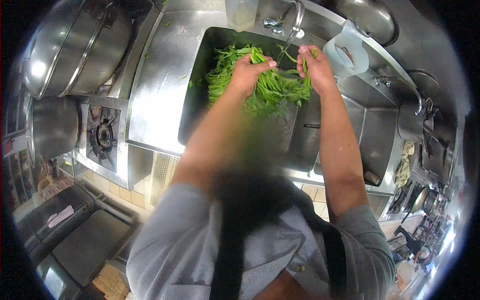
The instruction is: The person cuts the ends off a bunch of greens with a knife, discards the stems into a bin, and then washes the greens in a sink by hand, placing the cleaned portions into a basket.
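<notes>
Spanning the upper part of the view, the stainless-steel desk houses a dark sink basin; a further sink compartment is located to its right. A gas stove is positioned beyond the left end of the desk, with one round burner visible. The leafy greens are located in and over the upper part of the sink basin, in a loose mass with the leaves spread out below the hands. A pale perforated basket is situated at the front edge of the desk. A translucent pitcher is placed just beside the right hand, on the far side of the sink; its dark contents are not identifiable. A translucent container stands behind the far rim of the sink basin. A curved faucet extends toward the sink basin between the two hands. The left hand is closed around a bundle of stems of the leafy greens, thumb laid across them. The right hand grips a smaller group of stems, fingers curled.
</notes>
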`<state>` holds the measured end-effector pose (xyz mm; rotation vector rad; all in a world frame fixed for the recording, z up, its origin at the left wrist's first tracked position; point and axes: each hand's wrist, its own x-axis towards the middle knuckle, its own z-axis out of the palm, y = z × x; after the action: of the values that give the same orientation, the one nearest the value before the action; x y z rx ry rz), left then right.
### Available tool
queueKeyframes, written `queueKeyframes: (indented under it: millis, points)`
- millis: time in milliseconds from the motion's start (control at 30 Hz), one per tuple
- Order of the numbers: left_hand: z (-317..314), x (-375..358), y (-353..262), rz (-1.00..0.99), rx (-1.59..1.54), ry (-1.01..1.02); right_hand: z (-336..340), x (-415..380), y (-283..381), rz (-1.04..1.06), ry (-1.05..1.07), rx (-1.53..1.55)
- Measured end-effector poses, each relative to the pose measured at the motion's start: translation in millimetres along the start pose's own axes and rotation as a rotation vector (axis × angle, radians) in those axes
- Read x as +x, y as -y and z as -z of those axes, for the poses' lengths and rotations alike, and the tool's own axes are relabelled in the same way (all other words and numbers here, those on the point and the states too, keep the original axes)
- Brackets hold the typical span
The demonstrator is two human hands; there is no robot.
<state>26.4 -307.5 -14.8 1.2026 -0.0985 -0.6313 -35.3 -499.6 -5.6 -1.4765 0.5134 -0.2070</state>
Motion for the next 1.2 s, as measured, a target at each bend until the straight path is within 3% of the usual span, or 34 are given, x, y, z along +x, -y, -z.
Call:
queueKeyframes:
  millis: [100,233,400,667,733,867,933,967,1000,1100,1133,1200]
  points:
    - [1.9,7.5,3.5,0.072,-0.137,0.045,-4.5,-6.5,16.1,-0.084,0.256,-0.572]
    - [3.9,14.6,2.3,0.047,-0.152,0.104,-2.8,-4.2,-9.7,0.098,0.332,-0.545]
    - [24.4,20.8,-11.5,0.09,-0.003,0.127,7.1,-17.7,30.1,-0.154,0.334,-0.532]
    - [15.2,21.6,-15.0,-0.051,0.246,0.202,15.6,-6.1,23.6,-0.182,0.265,-0.619]
    - [12.8,23.0,-12.1,-0.073,0.244,0.183,15.3,0.7,14.0,0.304,0.02,-0.949]
    - [5.4,22.9,-8.8,-0.075,0.237,0.191,-3.3,-14.4,23.9,0.397,0.139,-0.943]
    - [1.5,23.1,-8.4,-0.135,0.402,0.179,-16.0,-21.0,27.0,0.44,0.293,-0.983]
    - [-0.4,22.8,-8.8,-0.137,0.403,0.178,-20.3,-21.7,30.7,0.224,0.349,-0.797]
    - [-1.9,21.9,-8.9,-0.109,0.314,0.177,-16.4,-15.9,23.4,0.229,0.352,-0.797]
    - [-0.8,19.4,-9.2,-0.037,0.127,0.135,-10.9,-2.2,13.5,0.023,0.056,-0.579]
    - [-1.1,17.0,-10.6,-0.038,0.127,0.133,-14.6,-3.1,15.8,0.024,0.059,-0.579]
    - [-4.0,12.9,-12.5,-0.117,0.479,0.067,-20.5,-5.0,17.9,0.219,0.021,-0.674]
